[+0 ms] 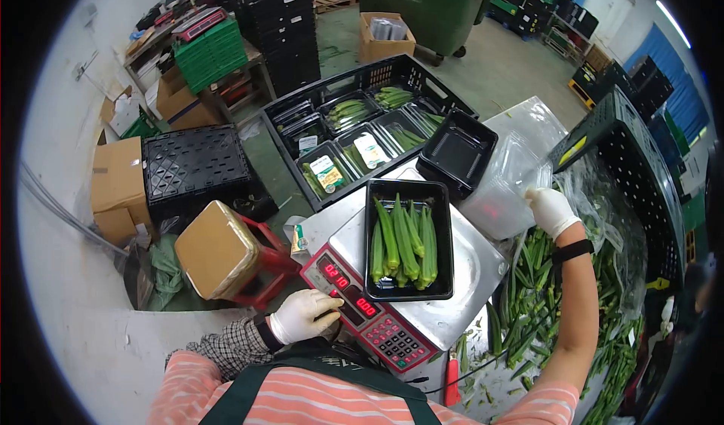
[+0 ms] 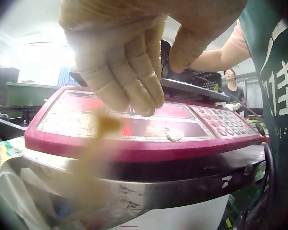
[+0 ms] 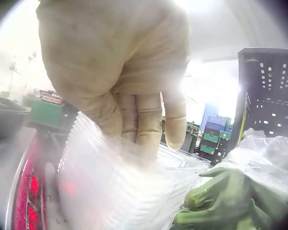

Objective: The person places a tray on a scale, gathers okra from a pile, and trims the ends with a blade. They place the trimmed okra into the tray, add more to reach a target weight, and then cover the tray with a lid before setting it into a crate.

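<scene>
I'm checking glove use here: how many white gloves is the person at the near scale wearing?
2. One is on the left hand, over the front of the red scale; the other is on the right hand, at the clear plastic lids. Neither is hidden.

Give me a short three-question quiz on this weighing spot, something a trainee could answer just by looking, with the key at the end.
1. What does the black tray on the scale hold?
a) carrots
b) okra pods
c) tomatoes

2. True or false: the right hand is touching the clear plastic stack.

3. Fill in the blank: the loose pile of green pods lies on the side of the person's ____ hand.

Key: 1. b; 2. true; 3. right
</scene>
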A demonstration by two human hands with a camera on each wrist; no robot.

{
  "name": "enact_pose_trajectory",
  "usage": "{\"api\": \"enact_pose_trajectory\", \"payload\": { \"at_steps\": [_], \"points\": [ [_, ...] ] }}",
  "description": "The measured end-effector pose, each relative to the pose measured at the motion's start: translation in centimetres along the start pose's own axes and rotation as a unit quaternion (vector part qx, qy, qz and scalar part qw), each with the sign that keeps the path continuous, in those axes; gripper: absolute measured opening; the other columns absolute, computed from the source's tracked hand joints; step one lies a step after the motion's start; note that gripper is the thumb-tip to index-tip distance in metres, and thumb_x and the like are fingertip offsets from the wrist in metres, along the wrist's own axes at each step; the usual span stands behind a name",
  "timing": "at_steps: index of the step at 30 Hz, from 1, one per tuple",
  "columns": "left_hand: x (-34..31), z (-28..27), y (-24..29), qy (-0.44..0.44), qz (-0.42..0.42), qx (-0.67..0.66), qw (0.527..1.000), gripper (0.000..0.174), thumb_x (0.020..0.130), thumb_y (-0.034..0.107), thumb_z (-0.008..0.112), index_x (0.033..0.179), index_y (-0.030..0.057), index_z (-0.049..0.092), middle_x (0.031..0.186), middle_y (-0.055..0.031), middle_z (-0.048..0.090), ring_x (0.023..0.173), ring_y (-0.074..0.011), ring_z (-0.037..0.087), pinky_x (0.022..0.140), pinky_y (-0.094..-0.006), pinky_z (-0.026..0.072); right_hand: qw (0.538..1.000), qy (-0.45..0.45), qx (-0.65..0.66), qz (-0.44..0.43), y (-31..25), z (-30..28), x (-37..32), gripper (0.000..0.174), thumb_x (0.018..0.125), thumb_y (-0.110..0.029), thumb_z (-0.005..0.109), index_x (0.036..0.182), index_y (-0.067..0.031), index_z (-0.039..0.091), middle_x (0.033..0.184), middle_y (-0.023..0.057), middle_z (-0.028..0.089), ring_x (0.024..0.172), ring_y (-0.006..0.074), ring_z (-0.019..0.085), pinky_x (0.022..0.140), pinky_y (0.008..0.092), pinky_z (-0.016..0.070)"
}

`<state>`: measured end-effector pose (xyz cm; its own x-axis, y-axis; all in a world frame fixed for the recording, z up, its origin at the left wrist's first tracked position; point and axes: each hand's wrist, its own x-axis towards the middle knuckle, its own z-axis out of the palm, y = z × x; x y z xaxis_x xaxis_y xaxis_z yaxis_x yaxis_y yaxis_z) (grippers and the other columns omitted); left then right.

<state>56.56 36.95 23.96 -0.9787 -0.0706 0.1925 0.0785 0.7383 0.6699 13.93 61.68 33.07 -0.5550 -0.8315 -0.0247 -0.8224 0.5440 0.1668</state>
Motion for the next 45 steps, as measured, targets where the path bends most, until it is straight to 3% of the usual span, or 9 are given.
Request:
{"api": "enact_pose_trajectory", "payload": {
  "at_steps": [12, 21, 24, 29, 32, 35, 38, 40, 45],
  "points": [
    [-1.5, -0.9, 0.0, 0.008, -0.021, 0.004, 1.0, 0.022, 0.077, 0.017, 0.063, 0.094, 0.0044, 0.063, 0.083, -0.0099, 0.064, 0.077, -0.0255, 0.061, 0.068, -0.0351, 0.0484, 0.95, 0.08, 0.269, 0.139, 1.6, 2.5, 0.4, 0.007, 0.079, -0.005, 0.049, 0.08, -0.0012, 0.054, 0.069, 0.0131, 0.054, 0.064, 0.0254, 0.052, 0.062, 0.0334, 0.0426],
    [-0.4, -2.4, -2.4, -0.003, 0.017, -0.016, 1.0, 0.021, 0.076, 0.015, 0.064, 0.093, 0.0042, 0.063, 0.081, -0.01, 0.064, 0.074, -0.0259, 0.061, 0.065, -0.0343, 0.0486, 0.961, 0.261, -0.057, 0.075, 0.6, 0.1, 0.7, 0.019, 0.071, -0.015, 0.068, 0.071, -0.004, 0.053, 0.07, 0.0163, 0.053, 0.067, 0.0351, 0.051, 0.059, 0.0408, 0.0413],
    [1.1, -4.8, -3.5, 0.02, 0.028, -0.073, 0.997, 0.016, 0.073, 0.004, 0.065, 0.089, 0.0023, 0.063, 0.078, -0.0094, 0.063, 0.071, -0.0249, 0.062, 0.063, -0.0322, 0.0491, 0.805, 0.546, 0.212, 0.092, -2.6, -4.2, -0.3, 0.009, 0.085, -0.008, 0.054, 0.078, -0.0033, 0.054, 0.067, 0.0046, 0.051, 0.059, 0.0171, 0.047, 0.056, 0.0302, 0.0389],
    [7.0, -10.4, -4.4, 0.091, 0.055, -0.155, 0.982, 0.024, 0.077, 0.002, 0.062, 0.1, -0.0015, 0.06, 0.087, -0.0102, 0.064, 0.079, -0.0195, 0.062, 0.072, -0.0287, 0.0479, 0.513, 0.431, 0.733, 0.118, -16.3, -10.6, -6.0, 0.014, 0.094, -0.019, 0.047, 0.084, -0.0098, 0.052, 0.066, -0.0029, 0.046, 0.059, 0.0088, 0.043, 0.058, 0.0231, 0.041],
    [12.0, -12.0, -3.4, 0.037, 0.07, -0.346, 0.935, 0.064, 0.084, 0.017, 0.057, 0.136, -0.001, 0.025, 0.125, -0.016, 0.046, 0.1, -0.0226, 0.055, 0.087, -0.0313, 0.0422, 0.409, 0.341, 0.839, 0.111, -24.4, -9.9, -7.9, 0.022, 0.091, -0.027, 0.05, 0.081, -0.0081, 0.05, 0.066, 0.0002, 0.045, 0.06, 0.0136, 0.045, 0.061, 0.0303, 0.0447],
    [16.3, -13.0, -3.0, -0.108, 0.002, -0.523, 0.846, 0.06, 0.087, 0.021, 0.056, 0.134, -0.0029, 0.028, 0.11, -0.0153, 0.054, 0.079, -0.0146, 0.058, 0.068, -0.0238, 0.0466, 0.311, 0.324, 0.879, 0.158, -30.5, -7.4, -8.4, 0.024, 0.091, -0.03, 0.051, 0.082, -0.0075, 0.051, 0.068, 0.0009, 0.048, 0.065, 0.0152, 0.049, 0.063, 0.0337, 0.0472],
    [19.2, -13.7, -2.7, -0.197, -0.054, -0.445, 0.872, 0.056, 0.083, 0.016, 0.058, 0.129, -0.0055, 0.036, 0.085, -0.0093, 0.062, 0.061, -0.0067, 0.054, 0.053, -0.018, 0.0428, 0.408, 0.331, 0.795, 0.303, -33.0, -4.8, -9.9, 0.02, 0.091, -0.026, 0.051, 0.092, -0.0055, 0.051, 0.072, 0.0045, 0.053, 0.061, 0.0169, 0.055, 0.058, 0.031, 0.0498],
    [21.9, -10.7, -4.9, -0.215, 0.016, -0.307, 0.927, 0.055, 0.081, 0.019, 0.06, 0.126, -0.0072, 0.04, 0.085, -0.0088, 0.062, 0.065, -0.0098, 0.057, 0.057, -0.0213, 0.0455, 0.45, 0.341, 0.722, 0.4, -34.9, -3.4, -10.0, 0.044, 0.089, -0.013, 0.053, 0.125, 0.0003, 0.033, 0.075, 0.0078, 0.056, 0.062, 0.0184, 0.06, 0.054, 0.0291, 0.0521],
    [24.9, -7.4, -6.3, -0.191, 0.107, -0.134, 0.967, 0.042, 0.079, 0.028, 0.06, 0.112, 0.0019, 0.057, 0.09, -0.0145, 0.062, 0.082, -0.0261, 0.06, 0.075, -0.0331, 0.0472, 0.456, 0.365, 0.643, 0.495, -37.7, -0.6, -8.6, 0.075, 0.084, -0.002, 0.056, 0.139, -0.0005, 0.004, 0.071, 0.0073, 0.052, 0.051, 0.0154, 0.055, 0.047, 0.0256, 0.0478]
  ]
}}
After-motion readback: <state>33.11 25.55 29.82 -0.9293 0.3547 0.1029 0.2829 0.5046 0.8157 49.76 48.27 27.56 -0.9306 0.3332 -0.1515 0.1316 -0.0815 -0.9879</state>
